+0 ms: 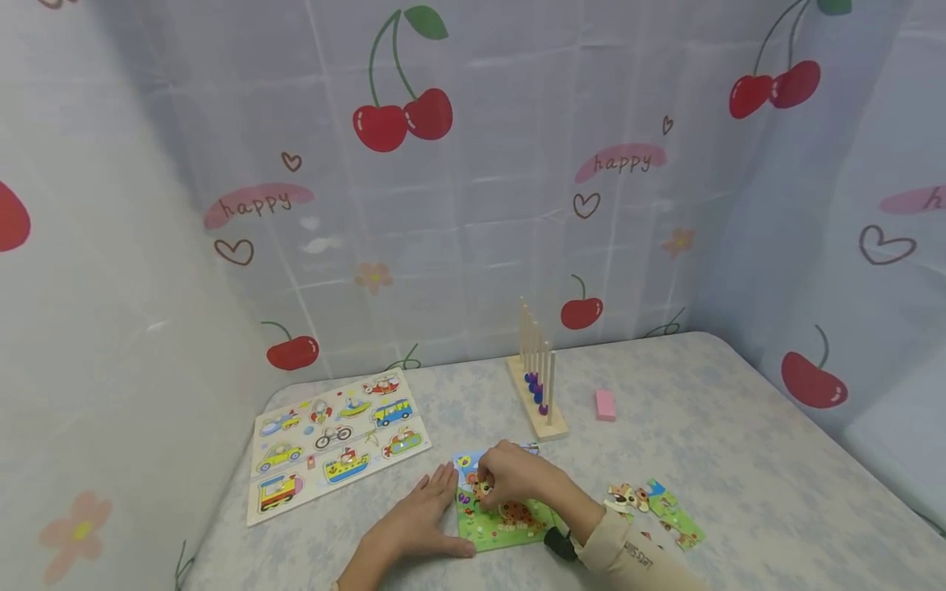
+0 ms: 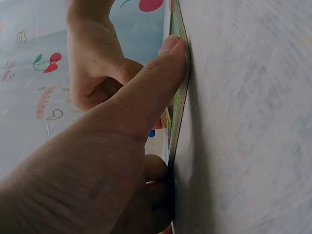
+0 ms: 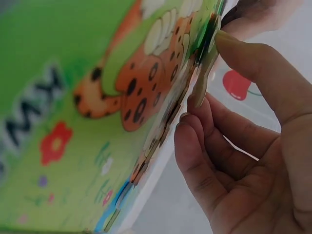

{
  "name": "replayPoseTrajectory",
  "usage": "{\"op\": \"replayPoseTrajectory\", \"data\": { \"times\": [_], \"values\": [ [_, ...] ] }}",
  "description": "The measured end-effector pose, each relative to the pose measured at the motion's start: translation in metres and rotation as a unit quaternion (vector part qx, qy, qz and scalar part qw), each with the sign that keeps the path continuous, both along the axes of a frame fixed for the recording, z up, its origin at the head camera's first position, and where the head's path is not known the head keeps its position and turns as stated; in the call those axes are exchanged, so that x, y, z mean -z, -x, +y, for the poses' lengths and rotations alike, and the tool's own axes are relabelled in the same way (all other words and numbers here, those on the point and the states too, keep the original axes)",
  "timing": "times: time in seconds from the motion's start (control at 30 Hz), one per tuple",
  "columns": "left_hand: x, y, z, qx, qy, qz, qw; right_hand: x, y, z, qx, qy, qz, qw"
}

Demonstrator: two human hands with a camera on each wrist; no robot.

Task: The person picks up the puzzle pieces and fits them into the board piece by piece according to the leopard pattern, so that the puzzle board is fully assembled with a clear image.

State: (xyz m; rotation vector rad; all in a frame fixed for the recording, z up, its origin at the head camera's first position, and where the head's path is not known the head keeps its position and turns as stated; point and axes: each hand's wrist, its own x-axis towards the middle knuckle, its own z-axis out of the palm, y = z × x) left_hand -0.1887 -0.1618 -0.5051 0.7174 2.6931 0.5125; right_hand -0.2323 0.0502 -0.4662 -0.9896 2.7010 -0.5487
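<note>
A jigsaw board [image 1: 510,538] with a spotted cartoon animal on green grass lies flat in front of me. My left hand [image 1: 421,521] rests along its left side, fingers straight, its thumb on the board's near edge in the left wrist view. Over the upper part of the picture, my right hand [image 1: 517,472] pinches a thin puzzle piece [image 3: 205,78] between thumb and fingertips. That piece stands tilted, edge-on in the right wrist view, right at the board's surface. The right hand covers part of the picture in the head view.
Loose puzzle pieces [image 1: 678,517] lie right of the board, near the right sleeve [image 1: 628,554]. A wooden knob puzzle [image 1: 318,492] with vehicle shapes lies at the left. Behind stand a wooden peg rack [image 1: 550,428] with purple beads and a pink block [image 1: 605,405].
</note>
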Motion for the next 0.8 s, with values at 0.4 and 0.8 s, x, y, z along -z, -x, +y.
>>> {"op": "replayPoseTrajectory", "data": {
  "times": [0.4, 0.8],
  "values": [
    [-0.0010, 0.0015, 0.0008, 0.000, 0.006, 0.003, 1.0000, 0.0057, 0.0025, -0.0012, 0.013, -0.003, 0.002, 1.000],
    [0.0004, 0.0015, 0.0006, -0.001, 0.000, -0.005, 1.0000, 0.0002, 0.0011, 0.0042, 0.011, 0.016, -0.013, 1.000]
  ]
}}
